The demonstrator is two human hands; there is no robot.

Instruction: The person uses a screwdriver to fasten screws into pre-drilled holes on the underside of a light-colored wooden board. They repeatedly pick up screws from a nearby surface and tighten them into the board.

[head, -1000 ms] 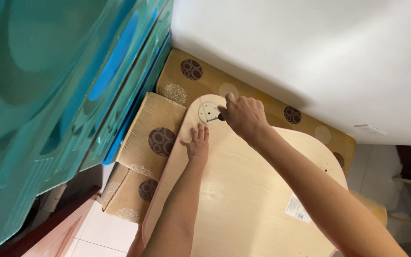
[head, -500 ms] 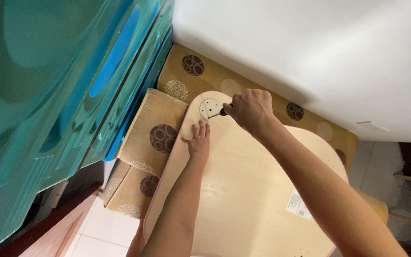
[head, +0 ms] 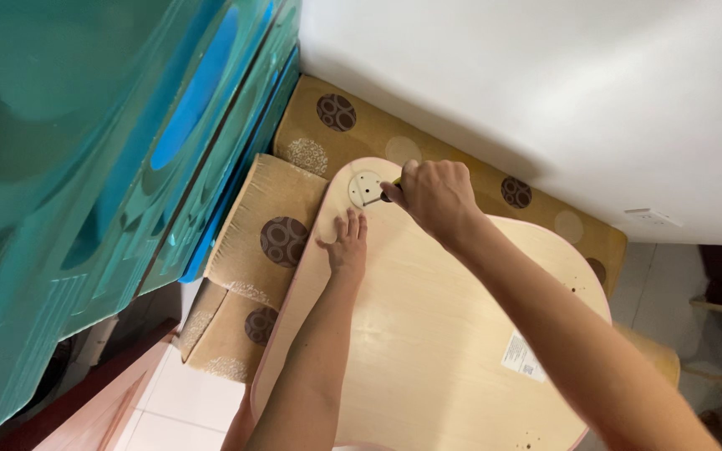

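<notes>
Barely any shift: left hand [head: 347, 245] stays flat, fingers spread, pressing the pale wooden panel [head: 428, 334] just below the round mounting plate [head: 366, 189]. Right hand [head: 434, 196] has edged slightly right of the plate, still fisted on a small driver tool [head: 390, 191], tip on the plate; fastening looks ongoing.

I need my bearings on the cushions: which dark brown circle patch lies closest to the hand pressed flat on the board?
The dark circle on the front cushion, just left of the flat left hand; the others sit farther away.

Screwdriver [head: 394, 187] mostly hidden by fist.
</notes>
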